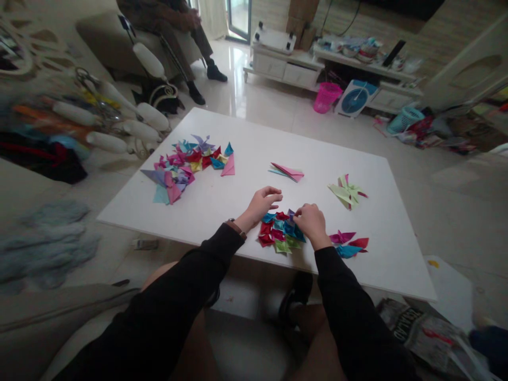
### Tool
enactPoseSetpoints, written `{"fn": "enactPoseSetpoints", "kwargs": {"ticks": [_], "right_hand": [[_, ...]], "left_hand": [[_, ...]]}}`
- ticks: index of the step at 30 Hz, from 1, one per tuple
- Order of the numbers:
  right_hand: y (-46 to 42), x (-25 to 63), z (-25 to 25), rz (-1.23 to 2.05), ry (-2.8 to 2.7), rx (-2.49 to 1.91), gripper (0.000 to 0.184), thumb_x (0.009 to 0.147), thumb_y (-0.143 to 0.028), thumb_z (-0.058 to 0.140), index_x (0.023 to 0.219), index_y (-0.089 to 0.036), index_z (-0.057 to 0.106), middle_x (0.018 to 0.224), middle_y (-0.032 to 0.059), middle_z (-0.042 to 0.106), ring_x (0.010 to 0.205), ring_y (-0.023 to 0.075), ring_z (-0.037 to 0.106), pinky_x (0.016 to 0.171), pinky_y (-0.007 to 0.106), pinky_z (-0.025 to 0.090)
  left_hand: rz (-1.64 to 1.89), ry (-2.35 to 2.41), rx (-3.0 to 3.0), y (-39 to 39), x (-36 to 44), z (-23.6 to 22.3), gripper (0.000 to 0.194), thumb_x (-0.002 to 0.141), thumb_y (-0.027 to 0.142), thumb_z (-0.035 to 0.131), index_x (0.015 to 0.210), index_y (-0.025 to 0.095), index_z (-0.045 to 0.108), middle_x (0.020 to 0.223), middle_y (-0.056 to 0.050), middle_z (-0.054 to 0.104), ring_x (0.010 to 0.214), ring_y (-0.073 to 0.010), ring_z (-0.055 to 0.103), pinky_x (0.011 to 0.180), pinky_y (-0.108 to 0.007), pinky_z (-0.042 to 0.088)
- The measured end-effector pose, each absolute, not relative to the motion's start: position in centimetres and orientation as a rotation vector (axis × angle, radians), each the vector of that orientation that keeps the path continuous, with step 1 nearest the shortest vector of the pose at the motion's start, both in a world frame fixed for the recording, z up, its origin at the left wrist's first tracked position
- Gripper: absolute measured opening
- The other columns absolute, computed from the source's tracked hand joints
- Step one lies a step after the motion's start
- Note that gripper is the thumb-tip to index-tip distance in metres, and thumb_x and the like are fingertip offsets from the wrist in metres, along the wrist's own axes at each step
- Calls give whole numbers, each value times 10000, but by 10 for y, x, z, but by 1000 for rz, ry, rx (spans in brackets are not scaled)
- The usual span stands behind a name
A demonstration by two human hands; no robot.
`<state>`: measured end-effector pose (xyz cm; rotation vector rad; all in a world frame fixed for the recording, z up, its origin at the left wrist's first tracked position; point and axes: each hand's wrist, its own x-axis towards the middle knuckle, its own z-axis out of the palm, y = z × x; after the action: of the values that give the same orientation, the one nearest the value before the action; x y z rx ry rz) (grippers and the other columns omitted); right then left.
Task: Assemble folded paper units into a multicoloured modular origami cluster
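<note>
Several folded paper boats (279,234) in red, blue and green sit close together at the near edge of the white table (246,185). My right hand (311,225) is at the right side of this group, its fingers pinched on a small purple paper boat (291,215). Just behind the group's left side hovers my left hand (263,205), fingers apart and slightly curved, with nothing in it. Beyond both hands lie flat pink and blue folded papers (288,172). Right of my right wrist are magenta, red and blue folded papers (351,244).
A large heap of colourful origami (186,164) covers the table's left part. Pale green folded papers (348,191) lie to the right. A seated person (174,32) is beyond the far left corner. A lamp with white shades (146,116) stands close to the table's left edge.
</note>
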<state>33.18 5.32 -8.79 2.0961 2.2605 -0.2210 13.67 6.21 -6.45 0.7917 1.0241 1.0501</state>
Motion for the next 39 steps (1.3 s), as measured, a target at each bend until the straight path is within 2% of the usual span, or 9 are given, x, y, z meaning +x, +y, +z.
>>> {"fn": "enactPoseSetpoints", "kwargs": {"ticks": [4, 14, 20, 29, 32, 36, 39], "right_hand": [[52, 326, -79, -254, 2179, 2052, 224, 885, -240, 595, 905, -210, 815, 1032, 120, 728, 1047, 267, 579, 832, 343, 432], [52, 326, -77, -348, 2157, 2083, 215, 840, -289, 631, 937, -217, 809, 989, 111, 738, 1015, 259, 610, 796, 322, 436], [51, 328, -76, -352, 2208, 2115, 240, 852, -323, 600, 959, -221, 789, 1029, 99, 741, 1022, 264, 613, 818, 338, 448], [52, 328, -74, -373, 2238, 2125, 252, 872, -343, 580, 958, -217, 780, 1057, 93, 739, 1023, 256, 625, 827, 337, 443], [52, 330, -70, -390, 2252, 2136, 251, 870, -341, 583, 965, -219, 781, 1056, 89, 738, 1019, 251, 628, 823, 331, 443], [50, 332, -63, -413, 2297, 2163, 262, 878, -336, 566, 960, -211, 780, 1041, 85, 740, 1010, 246, 634, 820, 330, 444], [48, 334, -58, -429, 2306, 2181, 269, 889, -338, 552, 954, -212, 780, 1042, 83, 745, 1010, 244, 637, 826, 330, 444]], "left_hand": [[1043, 1031, 791, 62, 135, -62, 196, 726, 258, 712, 888, 167, 649, 1164, -88, 674, 961, -173, 635, 810, -332, 537], [1027, 1059, 789, 63, 133, -61, 153, 769, 251, 662, 899, 171, 654, 1042, -77, 678, 971, -188, 663, 793, -319, 536], [1029, 1111, 773, 65, 127, -60, 116, 783, 217, 627, 886, 166, 642, 1068, -86, 679, 963, -187, 675, 762, -294, 531], [1047, 1250, 859, 83, 92, -72, 154, 791, 263, 604, 919, 179, 621, 1110, -86, 680, 955, -196, 684, 759, -298, 514], [1050, 1495, 1002, 94, 66, -86, 209, 765, 250, 607, 957, 172, 640, 1113, -108, 685, 1011, -232, 657, 819, -343, 521], [1023, 1827, 1168, 101, 32, -105, 359, 780, 245, 586, 1120, 145, 646, 1245, -154, 661, 1145, -276, 620, 989, -399, 481], [958, 1989, 1245, 108, 17, -114, 425, 787, 264, 579, 1183, 123, 639, 1307, -177, 631, 1228, -305, 580, 1058, -415, 439]]}}
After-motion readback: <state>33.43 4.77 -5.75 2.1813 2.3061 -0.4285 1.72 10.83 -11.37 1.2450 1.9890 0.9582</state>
